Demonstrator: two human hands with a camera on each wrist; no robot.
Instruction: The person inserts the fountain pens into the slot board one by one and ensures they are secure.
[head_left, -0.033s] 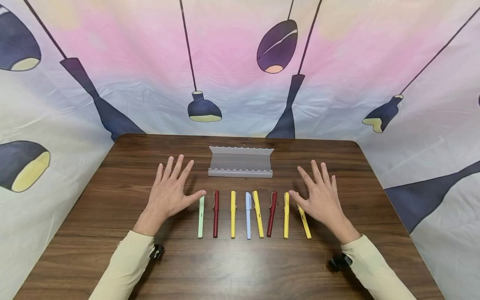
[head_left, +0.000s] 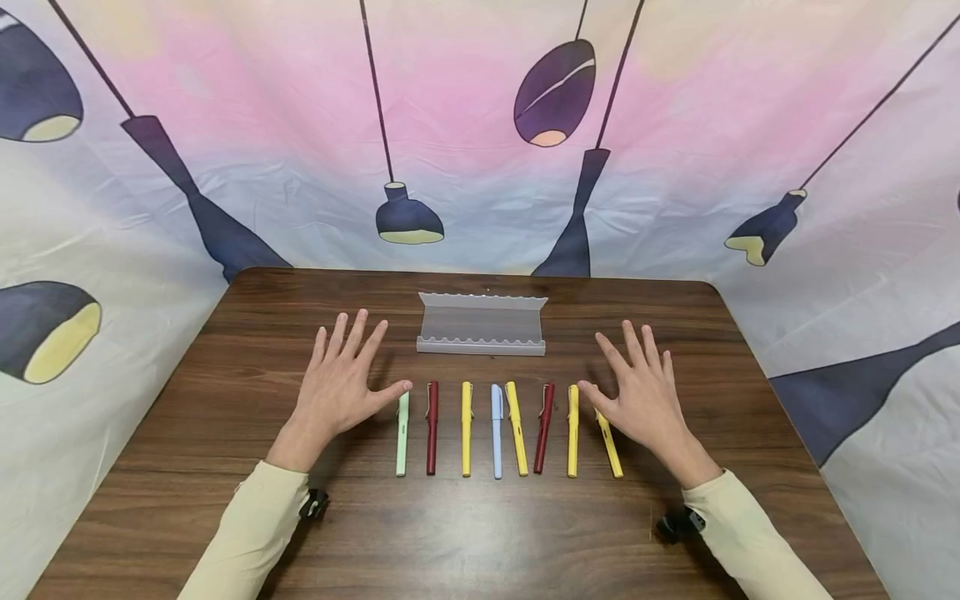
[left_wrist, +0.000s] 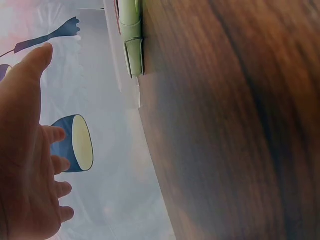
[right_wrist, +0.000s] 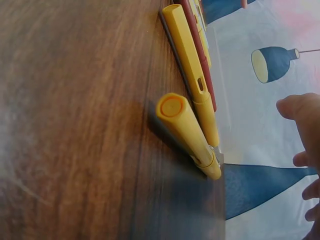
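My left hand (head_left: 341,387) is spread with straight fingers and holds nothing. Its thumb tip overlaps the cap end of a mint-green pen (head_left: 402,442) in the head view; the left wrist view shows that hand apart from the pen (left_wrist: 131,30). To the right lie a dark red pen (head_left: 432,429), a yellow pen (head_left: 467,429), a light blue pen (head_left: 497,437), a second yellow pen (head_left: 517,433) and another dark red pen (head_left: 543,433). My right hand (head_left: 641,392), also spread, hovers near two more yellow pens, one upright in line (head_left: 573,437), one slanted (head_left: 612,450) and partly hidden.
Behind the row stands a translucent pen rack (head_left: 481,347) with scalloped edges. Everything lies on a brown wooden table (head_left: 480,542). A cloth backdrop (head_left: 480,108) printed with lamps surrounds its back and sides. Black wrist cameras (head_left: 313,504) sit at both cuffs.
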